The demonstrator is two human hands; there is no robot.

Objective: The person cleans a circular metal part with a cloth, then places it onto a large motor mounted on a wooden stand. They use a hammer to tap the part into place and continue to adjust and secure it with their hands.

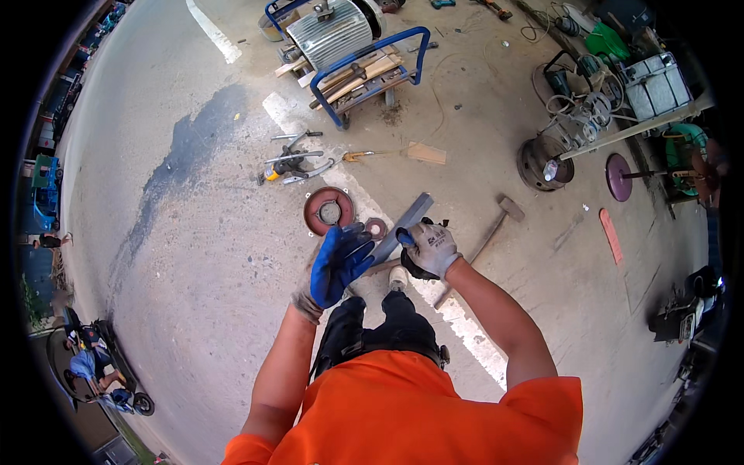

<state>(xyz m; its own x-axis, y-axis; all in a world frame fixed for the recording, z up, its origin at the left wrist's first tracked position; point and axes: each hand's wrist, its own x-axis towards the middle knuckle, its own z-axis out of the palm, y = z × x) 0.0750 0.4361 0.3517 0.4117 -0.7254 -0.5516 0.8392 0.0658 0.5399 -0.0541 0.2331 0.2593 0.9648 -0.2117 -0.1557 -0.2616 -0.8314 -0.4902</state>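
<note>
My left hand [339,263], in a grey glove with a blue palm, is turned palm up with its fingers extended; I see nothing held in it. My right hand [431,248], in a matching glove, is curled closed, and a dark item under its fingers is too unclear to name. Between the hands runs a long grey metal bar [415,213]; whether the right fingers touch it I cannot tell. Just beyond the left hand lie a red-brown round flanged cover [313,211] with a central hole and a smaller reddish ring [376,226]. Right of my right hand rests a long-handled sledgehammer [510,208].
Farther ahead lies a gear puller [291,164] with metal arms. Beyond it a blue-framed cart [422,54] carries a large ribbed motor [329,39] and wood pieces. At right stand a wheel rim [527,167] and a white crate [657,85]. A motorbike [116,364] is at far left.
</note>
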